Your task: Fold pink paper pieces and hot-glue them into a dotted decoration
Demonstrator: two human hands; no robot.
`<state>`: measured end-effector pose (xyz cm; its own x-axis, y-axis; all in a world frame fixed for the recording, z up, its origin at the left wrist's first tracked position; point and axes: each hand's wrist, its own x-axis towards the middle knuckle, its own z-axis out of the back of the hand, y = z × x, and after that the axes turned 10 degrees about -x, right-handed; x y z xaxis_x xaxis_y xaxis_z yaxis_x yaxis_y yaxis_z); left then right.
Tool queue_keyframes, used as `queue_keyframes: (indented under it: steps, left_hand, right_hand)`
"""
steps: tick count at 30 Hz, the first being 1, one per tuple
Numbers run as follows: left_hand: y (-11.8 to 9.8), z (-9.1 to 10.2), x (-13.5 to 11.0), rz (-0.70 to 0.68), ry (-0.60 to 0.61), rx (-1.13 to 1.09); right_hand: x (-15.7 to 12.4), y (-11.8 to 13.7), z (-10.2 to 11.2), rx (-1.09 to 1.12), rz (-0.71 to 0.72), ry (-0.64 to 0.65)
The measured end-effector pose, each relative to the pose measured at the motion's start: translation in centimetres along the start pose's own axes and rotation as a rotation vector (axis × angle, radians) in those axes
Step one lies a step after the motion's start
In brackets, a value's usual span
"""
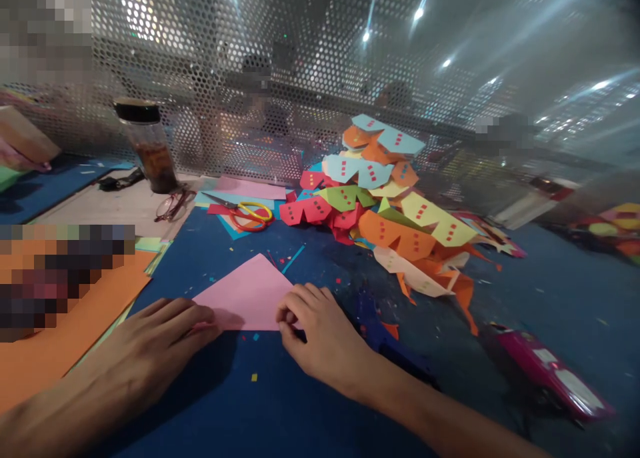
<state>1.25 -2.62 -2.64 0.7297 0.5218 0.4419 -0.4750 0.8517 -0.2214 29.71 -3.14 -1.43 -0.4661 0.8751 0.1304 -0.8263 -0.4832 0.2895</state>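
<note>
Glasses point(175, 203) lie just beside a bottle point(153, 157) (black-lidded, partly filled).

In front of you, a grey metal wall point(200, 121) pierced with rows of small round holes runs behind the whole tabletop point(280, 415), which is blue. A darker band point(320, 97) crosses the wall, sloping down toward your right. White points of light point(419, 13) shine along the upper part, several trailing long pale streaks. Toward your upper left, a bright patch point(140, 11) shows through the holes. On your right the metal looks hazy and smeared, and you see softer, dimmer light on the tabletop there.
</note>
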Motion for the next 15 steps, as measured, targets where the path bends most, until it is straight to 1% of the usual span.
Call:
queue_keyframes:
  steps: [4,8,11,15]
  left_hand:
    - [1.0,-0.4,-0.7,-0.054,0.062,0.064]
    - [1.1,-0.1,-0.7,-0.106,0.042,0.092]
    - [0.9,0.5,-0.5,-0.139,0.056,0.071]
    - [1.2,1.0,-1.0,-0.140,0.057,0.090]
  right_hand:
    - [0.0,0.0,0.0,-0.004,-0.004,0.009]
    - [0.1,0.0,0.0,-0.002,-0.001,0.011]
    - [0.1,0.0,0.1,-0.004,-0.004,0.011]
    - [0.1,0.0,0.1,-0.003,-0.004,0.006]
